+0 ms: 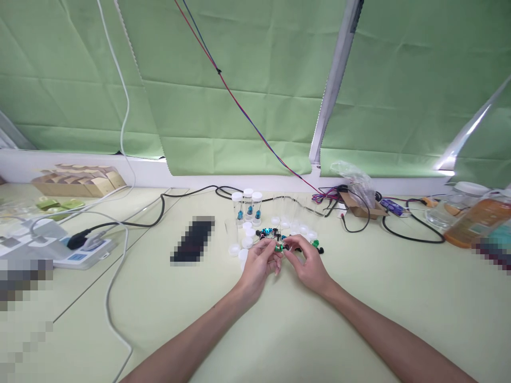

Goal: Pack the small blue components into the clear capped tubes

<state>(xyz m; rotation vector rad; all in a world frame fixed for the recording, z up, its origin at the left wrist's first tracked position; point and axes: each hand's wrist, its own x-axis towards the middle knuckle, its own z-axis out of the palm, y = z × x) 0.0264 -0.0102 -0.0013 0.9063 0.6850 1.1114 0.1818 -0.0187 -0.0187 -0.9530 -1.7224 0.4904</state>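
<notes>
A small shiny green piece with a black end [280, 248] is between my two hands, above the middle of the table. The fingers of my left hand [261, 260] are closed on its left side. With thumb and forefinger pinched, my right hand [308, 264] grips the black end. What kind of part it is I cannot make out. Just beyond the fingers lie similar blue-and-black pieces [266, 232] and a green one [315, 243], partly hidden by my hands. White round caps [247, 242] lie to the left of them.
Three capped clear tubes [248, 205] with blue pieces inside stand behind; open clear tubes [293, 207] are to their right. A blurred dark object [194, 239] lies left. Power strip [85, 252], cables, cardboard box [80, 181], tilted orange bottle [475, 221] and jar [459, 205] stand around the edges.
</notes>
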